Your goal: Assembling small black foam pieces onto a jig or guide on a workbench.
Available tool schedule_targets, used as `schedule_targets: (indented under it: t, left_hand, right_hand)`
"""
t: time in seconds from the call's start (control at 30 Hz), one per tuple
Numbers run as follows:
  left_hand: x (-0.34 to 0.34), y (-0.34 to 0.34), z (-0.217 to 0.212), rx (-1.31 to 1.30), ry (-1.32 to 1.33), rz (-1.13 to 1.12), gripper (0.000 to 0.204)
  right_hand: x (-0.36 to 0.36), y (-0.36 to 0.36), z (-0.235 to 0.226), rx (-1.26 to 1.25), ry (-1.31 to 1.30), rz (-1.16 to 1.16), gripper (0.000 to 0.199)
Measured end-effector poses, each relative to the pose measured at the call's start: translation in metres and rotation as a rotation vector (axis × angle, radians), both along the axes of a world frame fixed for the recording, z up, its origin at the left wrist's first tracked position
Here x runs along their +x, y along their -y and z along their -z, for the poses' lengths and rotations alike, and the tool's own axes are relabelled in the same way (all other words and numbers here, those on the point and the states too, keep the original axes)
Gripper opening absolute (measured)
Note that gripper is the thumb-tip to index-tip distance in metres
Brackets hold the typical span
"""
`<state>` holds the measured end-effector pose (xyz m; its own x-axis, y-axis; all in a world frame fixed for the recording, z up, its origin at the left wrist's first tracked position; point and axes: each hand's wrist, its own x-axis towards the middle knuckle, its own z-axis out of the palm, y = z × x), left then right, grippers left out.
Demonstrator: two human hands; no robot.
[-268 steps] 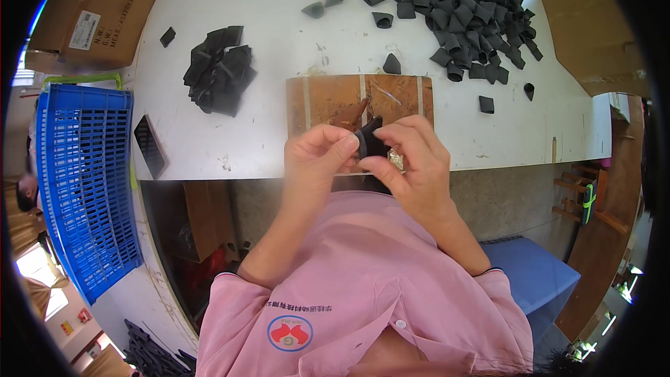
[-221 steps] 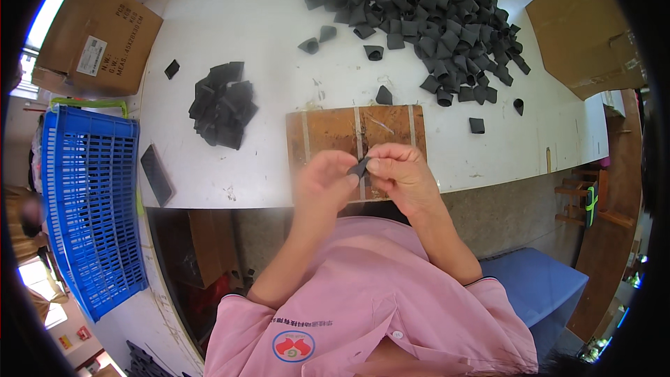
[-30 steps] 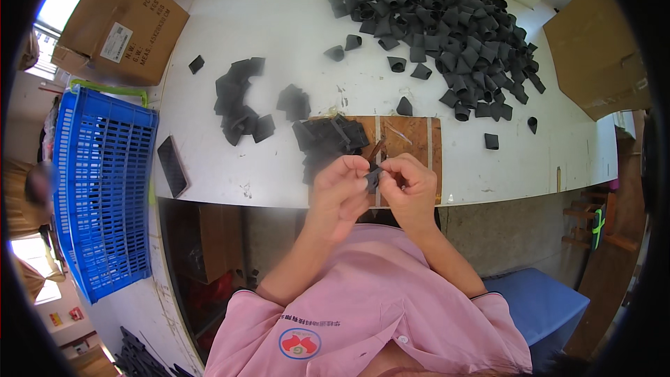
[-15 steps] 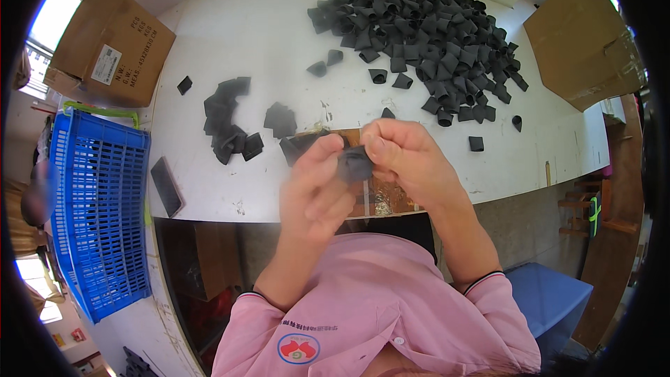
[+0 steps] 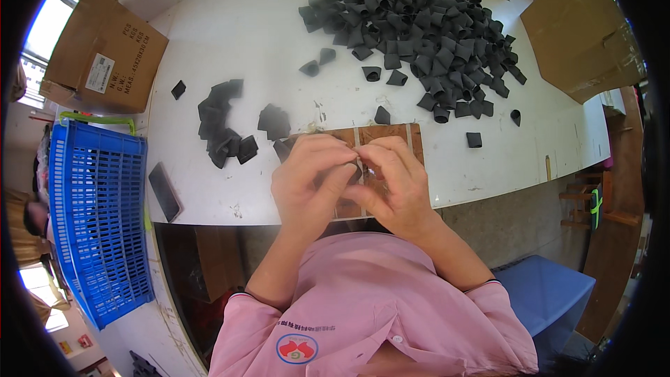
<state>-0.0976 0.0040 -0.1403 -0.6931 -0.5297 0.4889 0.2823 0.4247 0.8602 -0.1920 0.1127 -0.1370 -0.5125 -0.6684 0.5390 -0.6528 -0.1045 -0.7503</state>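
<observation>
Over the brown board (image 5: 414, 138) at the table's front edge, my left hand (image 5: 310, 180) and my right hand (image 5: 395, 185) meet, fingertips together. Between them is a small dark grey fabric piece (image 5: 356, 172), mostly hidden by my fingers and thumbs; both hands are closed on it. Behind my left hand a similar piece (image 5: 282, 149) lies partly covered. A small stack of flat dark pieces (image 5: 274, 121) sits just beyond, and a longer overlapping row (image 5: 216, 122) lies to its left. One loose piece (image 5: 382, 115) rests beyond the board.
A large heap of dark folded fabric pieces (image 5: 426, 35) covers the far middle and right of the white table (image 5: 230, 35). Cardboard boxes stand at the far left (image 5: 105, 56) and right (image 5: 579, 35). A phone (image 5: 165, 192) lies near a blue basket (image 5: 101, 220); a blue stool (image 5: 544, 297) stands lower right.
My hands have drawn closer together and turned inward, so the dark piece that showed between them is now mostly covered. The view has shifted slightly.
</observation>
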Motion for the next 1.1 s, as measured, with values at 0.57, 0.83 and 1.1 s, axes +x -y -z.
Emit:
schedule_targets:
  t: [0.57, 0.83, 1.1]
  left_hand:
    - [0.011, -0.029, 0.000, 0.943, -0.253, -0.066, 0.008]
    - [0.008, 0.049, 0.066, 0.197, 0.198, -0.599, 0.019]
    - [-0.005, 0.165, 0.151, -0.323, 0.873, -0.759, 0.026]
  right_hand:
    - [-0.002, 0.015, 0.012, -0.115, -0.411, 0.058, 0.019]
    - [-0.035, 0.001, -0.020, 0.136, 0.600, -0.205, 0.016]
    - [-0.028, -0.011, 0.020, 0.258, 0.894, -0.080, 0.026]
